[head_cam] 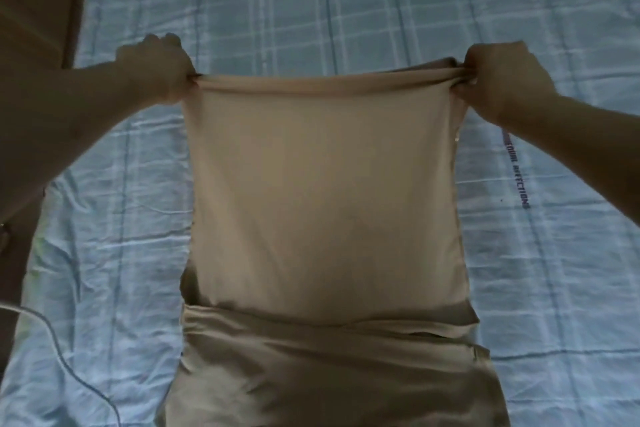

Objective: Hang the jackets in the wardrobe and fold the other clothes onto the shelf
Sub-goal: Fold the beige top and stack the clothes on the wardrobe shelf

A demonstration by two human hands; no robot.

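Above the bed (346, 10), a beige garment (325, 191) is held up by its top edge and is stretched flat between two hands. The left corner of this edge is pinched by the left hand (159, 66), whose fingers are curled tightly around the bunched cloth. The right corner is gripped in the same way by the right hand (502, 80). The upper part of the garment hangs smooth in the air, while its lower part is laid on the bed at the near edge, where a fold across the cloth is seen. The bed is covered by a light blue checked sheet (554, 270) with many wrinkles, and a line of dark letters is printed on it at the right. A white cable (62, 354) is lying on the sheet at the lower left. A wooden piece of furniture (34, 0) is seen at the upper left, beside the bed.
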